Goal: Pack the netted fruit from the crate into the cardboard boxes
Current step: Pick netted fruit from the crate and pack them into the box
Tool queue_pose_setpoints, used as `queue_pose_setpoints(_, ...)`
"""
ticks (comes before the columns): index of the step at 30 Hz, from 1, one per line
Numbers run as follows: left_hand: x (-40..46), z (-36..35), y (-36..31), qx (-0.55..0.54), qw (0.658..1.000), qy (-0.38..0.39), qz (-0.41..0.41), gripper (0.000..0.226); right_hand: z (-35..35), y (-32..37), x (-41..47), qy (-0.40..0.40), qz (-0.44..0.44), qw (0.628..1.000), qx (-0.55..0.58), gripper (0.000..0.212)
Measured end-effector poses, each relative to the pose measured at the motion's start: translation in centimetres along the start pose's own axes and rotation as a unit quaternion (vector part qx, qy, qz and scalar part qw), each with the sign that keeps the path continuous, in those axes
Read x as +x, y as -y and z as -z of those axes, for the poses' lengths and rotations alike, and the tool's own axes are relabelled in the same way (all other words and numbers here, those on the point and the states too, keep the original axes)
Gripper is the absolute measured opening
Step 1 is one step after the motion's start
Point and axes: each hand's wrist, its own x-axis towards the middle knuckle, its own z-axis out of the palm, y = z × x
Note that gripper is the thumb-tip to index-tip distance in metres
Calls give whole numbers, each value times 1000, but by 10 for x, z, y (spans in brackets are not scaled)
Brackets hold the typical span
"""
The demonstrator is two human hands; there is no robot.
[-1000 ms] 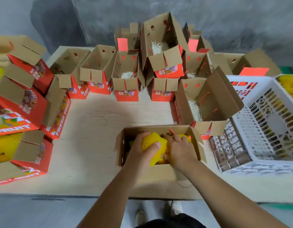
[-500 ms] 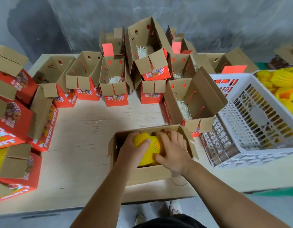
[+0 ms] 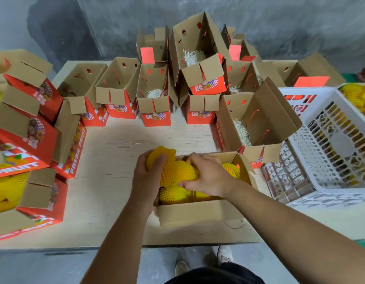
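Observation:
An open cardboard box (image 3: 198, 212) lies at the table's near edge with several fruits in yellow foam netting inside. Both hands hold one netted fruit (image 3: 177, 171) above the box's left half. My left hand (image 3: 146, 177) grips its left end, where the net sticks up. My right hand (image 3: 206, 177) curls over its right side. More netted fruit (image 3: 173, 194) lies beneath it, and another (image 3: 230, 169) sits at the box's right end. The white plastic crate (image 3: 324, 144) stands at the right, tilted, with netted fruit (image 3: 355, 95) behind it.
Many open red-and-brown cardboard boxes (image 3: 155, 107) line the back of the wooden table (image 3: 108, 181), some with straw padding (image 3: 242, 132). Filled boxes (image 3: 17, 187) stack at the left. My shoes (image 3: 224, 255) show below the table edge.
The netted fruit has been lifted and shifted left, now sticking out over the box's left edge. Both hands stayed on it. The camera has moved closer and to the left.

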Motion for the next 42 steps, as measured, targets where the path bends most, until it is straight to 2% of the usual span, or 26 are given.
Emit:
queue_pose_setpoints(3, -2, -6, 2, 114, 991, 8, -71, 51, -30, 13, -2, 44, -1, 993, -107, 69)
queue_pose_setpoints(5, -2, -12, 9, 201, 972, 40, -112, 53, -34, 14, -1, 51, -4, 989, -141, 65)
queue_pose_setpoints(8, -1, -19, 20, 250, 958, 63, -126, 52, -16, 0, -8, -18, -32, 998, -57, 74)
queue_pose_setpoints(10, 0, -22, 20, 254, 957, 53, -127, 46, -3, -17, -19, -60, -103, 991, -67, 82)
queue_pose_setpoints(12, 2, -24, 20, 295, 943, 50, -149, 48, 6, -29, -24, -9, -169, 981, -91, 88)
queue_pose_setpoints(15, -1, -29, 18, 363, 914, 44, -176, 60, 10, -28, -21, 2, -134, 991, 6, 78)
queue_pose_setpoints(17, -5, -36, 15, 367, 910, 37, -191, 64, 5, -23, -25, 15, -83, 995, 49, 80)
queue_pose_setpoints(20, -7, -47, 14, 376, 902, 38, -206, 62, 1, -24, -31, 93, -75, 993, 6, 91)
queue_pose_setpoints(21, -8, -50, 16, 384, 898, 53, -209, 62, 5, -26, -33, 86, -82, 992, 37, 100)
queue_pose_setpoints(23, -9, -55, 20, 370, 899, 91, -215, 63, 21, -26, -39, 36, -75, 979, 185, 111)
queue_pose_setpoints(25, -12, -66, 21, 315, 920, 140, -186, 70, 31, -22, -47, 19, -20, 951, 309, 100)
queue_pose_setpoints(27, -16, -80, 18, 232, 944, 198, -125, 83, 33, -24, -52, -25, 33, 959, 282, 77)
queue_pose_setpoints(29, -16, -86, 12, 190, 946, 230, -125, 73, 39, -32, -53, -106, 40, 967, 229, 66)
queue_pose_setpoints(30, -14, -83, 8, 199, 943, 213, -160, 60, 43, -40, -53, -149, 22, 966, 211, 65)
queue_pose_setpoints(32, -1, -67, 8, 260, 931, 79, -245, 39, 44, -61, -55, -186, -42, 974, 124, 64)
queue_pose_setpoints(33, 8, -54, 11, 311, 916, 0, -253, 35, 39, -70, -58, -158, -75, 984, 19, 63)
queue_pose_setpoints(34, 14, -42, 15, 363, 904, -54, -220, 38, 31, -79, -61, -109, -93, 987, -78, 62)
queue_pose_setpoints(35, 16, -31, 21, 412, 893, -77, -164, 44, 22, -87, -64, -68, -91, 986, -119, 57)
queue_pose_setpoints(37, 11, -20, 38, 442, 894, -41, -65, 51, 11, -93, -70, -68, -56, 994, -57, 40)
queue_pose_setpoints(39, 2, -18, 54, 387, 920, -19, -62, 53, 6, -92, -73, -147, -19, 988, 33, 27)
queue_pose_setpoints(41, -3, -17, 60, 348, 933, -47, -77, 54, 1, -96, -76, -250, -56, 959, 121, 23)
queue_pose_setpoints(42, -4, -17, 61, 312, 946, -62, -60, 59, 0, -98, -76, -260, -106, 944, 173, 28)
